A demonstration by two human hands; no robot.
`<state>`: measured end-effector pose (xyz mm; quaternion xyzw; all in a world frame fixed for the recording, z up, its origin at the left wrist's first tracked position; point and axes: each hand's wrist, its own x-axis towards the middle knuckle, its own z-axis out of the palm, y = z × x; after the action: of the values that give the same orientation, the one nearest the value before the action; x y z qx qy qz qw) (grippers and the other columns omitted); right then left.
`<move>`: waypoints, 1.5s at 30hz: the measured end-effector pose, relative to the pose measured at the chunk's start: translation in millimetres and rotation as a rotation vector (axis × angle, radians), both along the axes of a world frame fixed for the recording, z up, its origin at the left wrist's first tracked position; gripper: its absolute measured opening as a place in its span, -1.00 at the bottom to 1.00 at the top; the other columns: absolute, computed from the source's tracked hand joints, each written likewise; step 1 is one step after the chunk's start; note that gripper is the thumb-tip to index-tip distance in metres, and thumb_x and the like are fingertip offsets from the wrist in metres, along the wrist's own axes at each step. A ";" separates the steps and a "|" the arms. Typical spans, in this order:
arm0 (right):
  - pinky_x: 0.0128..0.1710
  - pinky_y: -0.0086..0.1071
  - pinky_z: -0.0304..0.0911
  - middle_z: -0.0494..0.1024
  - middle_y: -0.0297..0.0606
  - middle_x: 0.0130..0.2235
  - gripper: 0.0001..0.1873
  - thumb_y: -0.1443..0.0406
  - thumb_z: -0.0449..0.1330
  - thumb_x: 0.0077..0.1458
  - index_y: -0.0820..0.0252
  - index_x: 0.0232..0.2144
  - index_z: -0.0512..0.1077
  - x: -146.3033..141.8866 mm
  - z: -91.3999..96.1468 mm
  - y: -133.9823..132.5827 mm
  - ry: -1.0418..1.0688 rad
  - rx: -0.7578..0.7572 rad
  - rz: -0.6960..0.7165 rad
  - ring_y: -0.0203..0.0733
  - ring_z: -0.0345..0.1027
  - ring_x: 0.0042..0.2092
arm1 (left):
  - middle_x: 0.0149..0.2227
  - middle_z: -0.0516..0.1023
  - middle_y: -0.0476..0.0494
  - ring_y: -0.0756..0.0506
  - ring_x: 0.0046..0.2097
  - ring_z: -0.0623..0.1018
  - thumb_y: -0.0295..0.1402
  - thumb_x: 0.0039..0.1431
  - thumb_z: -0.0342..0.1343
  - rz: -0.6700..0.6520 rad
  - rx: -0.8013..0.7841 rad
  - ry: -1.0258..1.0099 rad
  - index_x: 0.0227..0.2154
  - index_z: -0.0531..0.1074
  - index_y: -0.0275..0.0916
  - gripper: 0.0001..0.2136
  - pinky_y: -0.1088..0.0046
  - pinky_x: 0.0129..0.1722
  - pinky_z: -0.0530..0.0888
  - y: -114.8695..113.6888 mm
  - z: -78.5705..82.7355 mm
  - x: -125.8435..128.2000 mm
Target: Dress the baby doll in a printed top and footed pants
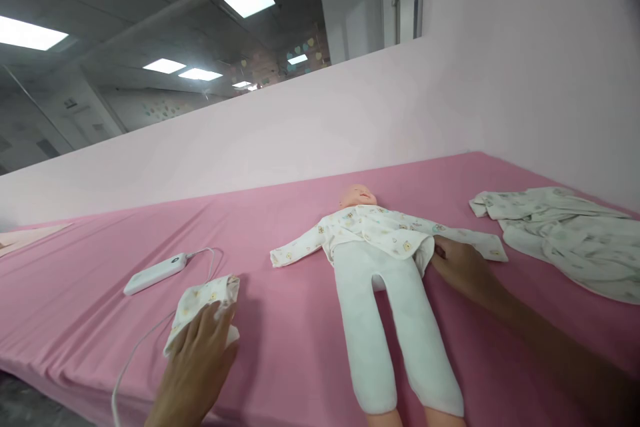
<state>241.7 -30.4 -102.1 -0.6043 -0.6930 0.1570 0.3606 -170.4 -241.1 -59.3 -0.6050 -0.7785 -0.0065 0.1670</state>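
Observation:
A baby doll (359, 196) lies on its back on the pink bed, wearing white pants (367, 320) and a white patterned baby shirt (380, 230) with both sleeves stretched out sideways. My right hand (457, 267) pinches the shirt's lower hem beside the doll's hip, pulling the edge a little outward. On the left, my left hand (203, 340) lies over a folded patterned baby garment (200, 297), with the fingers on top and the thumb at its near right side. The underside of that garment is hidden.
A white power bank (156, 273) with a white cable (135, 350) lies left of the folded garment. Crumpled patterned cloth (565, 233) rests at the right by the wall. The pink sheet (295, 320) covers the bed, and a mirror or window (200, 27) is above.

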 end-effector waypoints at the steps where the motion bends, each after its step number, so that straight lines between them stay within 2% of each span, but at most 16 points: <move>1: -0.49 -0.31 0.04 0.45 -0.29 -0.53 -0.79 0.19 0.05 0.05 0.09 -0.58 0.24 1.2 0.0 0.6 -0.026 -0.030 0.002 -0.15 0.28 -0.48 | 0.13 0.34 -0.28 -0.29 0.15 0.32 -0.32 0.19 -0.11 0.051 -0.006 0.038 0.13 0.31 -0.19 -0.56 0.08 0.10 0.24 -3.8 -3.4 -8.1; 4: -0.40 -0.29 0.16 0.54 -0.27 -0.33 -0.84 0.17 0.05 0.06 0.06 -0.31 0.35 4.8 -0.5 1.6 0.010 -0.079 0.004 -0.07 0.38 -0.29 | -0.01 0.45 -0.34 -0.30 0.00 0.45 -0.32 0.24 -0.20 0.147 -0.047 0.042 0.12 0.32 -0.29 -0.57 0.13 0.00 0.31 -4.2 -6.4 -20.7; 8: -0.29 -0.26 0.22 0.55 -0.22 -0.27 -0.72 0.16 0.05 0.06 0.12 -0.18 0.37 6.3 4.2 -2.9 0.107 -0.029 -0.065 -0.05 0.40 -0.22 | -0.06 0.48 -0.29 -0.30 -0.08 0.49 -0.26 0.26 -0.22 0.205 0.073 -0.226 0.07 0.32 -0.23 -0.60 0.25 -0.15 0.36 -1.5 12.0 -18.8; 11: -0.23 -0.22 0.24 0.53 -0.18 -0.24 -0.70 0.16 0.02 0.10 0.15 -0.16 0.35 -3.2 21.1 -19.9 0.200 0.110 -0.180 -0.04 0.39 -0.20 | -0.24 0.53 -0.15 -0.23 -0.20 0.51 -0.03 0.16 -0.03 0.223 0.293 -0.709 -0.01 0.34 -0.16 -0.57 0.37 -0.29 0.39 -2.5 36.0 -7.0; 14: -0.17 -0.18 0.25 0.46 -0.10 -0.15 -0.68 0.15 0.01 0.13 0.15 -0.10 0.29 -29.8 50.2 -57.2 0.269 0.312 -0.206 0.00 0.33 -0.10 | -0.26 0.53 -0.07 -0.15 -0.26 0.51 0.01 0.03 0.14 0.088 0.435 -1.298 -0.04 0.35 -0.14 -0.52 0.44 -0.34 0.43 4.6 57.7 20.0; 16: -0.14 -0.15 0.25 0.44 -0.13 -0.15 -0.71 0.11 0.02 0.14 0.09 -0.13 0.30 -56.2 71.0 -90.1 0.270 0.338 -0.043 -0.01 0.33 -0.10 | -0.18 0.53 -0.09 -0.11 -0.26 0.51 -0.04 0.01 0.20 0.008 0.502 -1.545 -0.04 0.34 -0.12 -0.52 0.44 -0.34 0.45 15.2 67.0 47.7; 18: -0.16 -0.16 0.25 0.46 -0.19 -0.13 -0.69 0.07 0.08 0.12 0.00 -0.11 0.32 -84.9 88.1 -120.7 0.201 0.221 0.309 -0.01 0.34 -0.09 | -0.17 0.52 -0.12 -0.09 -0.29 0.52 -0.09 -0.01 0.23 -0.067 0.498 -1.675 -0.06 0.35 -0.15 -0.54 0.45 -0.36 0.46 26.2 71.2 79.6; 20: -0.16 -0.18 0.26 0.46 -0.19 -0.09 -0.56 0.07 0.19 0.04 -0.02 -0.03 0.29 -108.9 98.4 -141.5 0.173 0.118 0.516 0.00 0.34 -0.07 | -0.18 0.53 -0.12 -0.06 -0.32 0.51 -0.11 0.01 0.23 -0.171 0.422 -1.757 -0.08 0.35 -0.16 -0.57 0.48 -0.38 0.45 33.3 71.4 109.2; 25: -0.35 -0.35 0.20 0.45 -0.30 -0.32 -0.92 0.30 0.06 0.08 0.09 -0.33 0.33 -116.9 101.8 -147.2 0.234 -0.011 0.532 -0.18 0.31 -0.29 | -0.17 0.52 -0.11 -0.03 -0.30 0.49 -0.10 0.12 0.14 -0.359 0.247 -1.753 -0.10 0.39 -0.17 -0.65 0.51 -0.36 0.43 31.9 69.0 138.7; 31: -0.57 -0.47 0.04 0.18 -0.45 -0.55 -0.83 0.18 0.06 0.10 0.11 -0.46 0.26 -84.1 115.1 -120.4 0.511 -0.142 0.322 -0.34 0.06 -0.53 | -0.35 0.50 -0.09 -0.01 -0.46 0.42 0.00 0.05 0.14 -0.129 0.257 -1.730 -0.12 0.40 -0.24 -0.55 0.50 -0.50 0.36 30.6 70.5 105.4; 34: -0.51 -0.42 0.18 0.35 -0.36 -0.45 -0.82 0.15 0.07 0.10 0.10 -0.31 0.35 -82.6 121.4 -107.6 0.726 -0.182 0.255 -0.26 0.24 -0.45 | -0.10 0.48 -0.16 -0.12 -0.24 0.50 0.02 0.04 0.12 -0.014 0.394 -1.459 -0.02 0.32 -0.16 -0.50 0.40 -0.35 0.45 32.1 70.5 94.7; 36: -0.47 -0.36 0.25 0.42 -0.29 -0.40 -0.72 0.12 0.06 0.11 0.10 -0.17 0.36 -87.4 123.7 -103.4 0.821 -0.239 0.291 -0.20 0.31 -0.40 | 0.12 0.33 -0.18 -0.20 0.00 0.44 0.03 0.07 0.08 0.001 0.468 -1.221 0.10 0.22 -0.08 -0.44 0.29 -0.16 0.45 31.5 72.9 97.3; 38: -0.40 -0.32 0.29 0.45 -0.26 -0.36 -0.60 0.09 0.10 0.10 0.11 -0.05 0.34 -94.7 126.7 -104.5 0.879 -0.319 0.362 -0.16 0.35 -0.36 | 0.24 0.18 -0.18 -0.26 0.14 0.34 0.02 0.11 0.04 -0.096 0.405 -1.091 0.21 0.08 -0.01 -0.37 0.21 -0.04 0.42 31.2 79.9 105.8; 41: -0.27 -0.27 0.32 0.46 -0.28 -0.28 -0.36 0.06 0.23 0.02 0.02 0.13 0.20 -104.0 135.1 -113.9 0.904 -0.414 0.458 -0.14 0.39 -0.27 | 0.30 0.07 -0.17 -0.28 0.19 0.28 -0.08 0.09 0.12 -0.412 0.137 -1.022 0.27 -0.01 0.04 -0.30 0.25 -0.02 0.41 38.9 100.3 119.3; 43: -0.18 -0.26 0.30 0.47 -0.33 -0.24 -0.24 0.10 0.28 0.00 -0.08 0.21 0.07 -105.0 143.0 -120.3 0.886 -0.430 0.562 -0.17 0.40 -0.20 | 0.24 0.21 -0.13 -0.21 0.14 0.35 -0.14 0.11 0.13 -0.603 -0.035 -0.979 0.22 0.11 0.04 -0.39 0.32 -0.03 0.41 50.4 116.3 122.8; 45: -0.12 -0.28 0.28 0.47 -0.32 -0.19 -0.23 0.14 0.27 0.03 -0.09 0.23 0.05 -100.6 151.2 -123.4 0.829 -0.442 0.746 -0.19 0.39 -0.15 | 0.04 0.44 -0.07 -0.11 -0.04 0.47 -0.18 0.21 0.03 -0.705 -0.109 -0.971 0.06 0.33 -0.01 -0.65 0.40 -0.12 0.42 62.2 129.1 120.7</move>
<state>141.1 -153.8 49.1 -0.2694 -0.6106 0.6361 0.3872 -49.7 -178.9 69.9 -0.7623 -0.5173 -0.2971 -0.2511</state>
